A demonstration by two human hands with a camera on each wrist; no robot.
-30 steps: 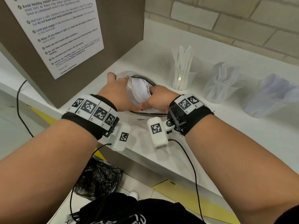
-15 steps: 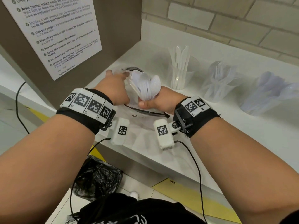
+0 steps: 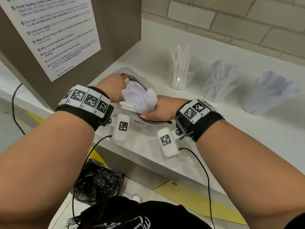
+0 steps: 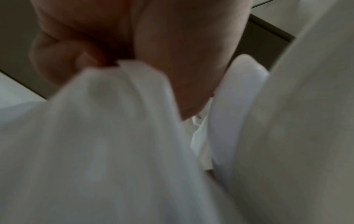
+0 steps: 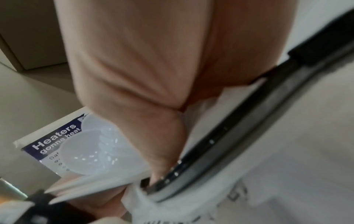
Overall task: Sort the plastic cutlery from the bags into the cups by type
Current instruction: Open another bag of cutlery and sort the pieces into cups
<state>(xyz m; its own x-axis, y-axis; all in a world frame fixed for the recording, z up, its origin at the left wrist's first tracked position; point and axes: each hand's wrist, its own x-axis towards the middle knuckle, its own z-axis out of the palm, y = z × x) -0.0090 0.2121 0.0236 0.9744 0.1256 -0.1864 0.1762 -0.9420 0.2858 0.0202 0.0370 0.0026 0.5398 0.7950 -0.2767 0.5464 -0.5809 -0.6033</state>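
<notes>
My right hand [image 3: 159, 109] grips a bundle of white plastic cutlery [image 3: 140, 98], spoons and forks mixed, held just above the mouth of a clear zip bag [image 3: 142, 128] on the white counter. My left hand [image 3: 115, 85] pinches the bag's far edge; the left wrist view shows its fingers [image 4: 86, 60] bunching the thin white plastic [image 4: 114, 121]. In the right wrist view the bag's black zip strip [image 5: 229, 136] runs beside my palm [image 5: 143, 75]. Three clear cups stand at the back right: knives [image 3: 180, 75], forks [image 3: 221, 81], spoons [image 3: 270, 95].
A brown cabinet side with a printed notice [image 3: 54, 33] rises close on the left. A brick wall [image 3: 231, 22] backs the counter [image 3: 247, 138]. A black bin bag [image 3: 99, 180] lies on the floor below the counter edge. A "Heaters gonna heat" leaflet [image 5: 57, 145] shows behind.
My right hand has drawn the cutlery bundle up out of the bag and toward me. My left hand has shifted back and left, still holding the bag's edge.
</notes>
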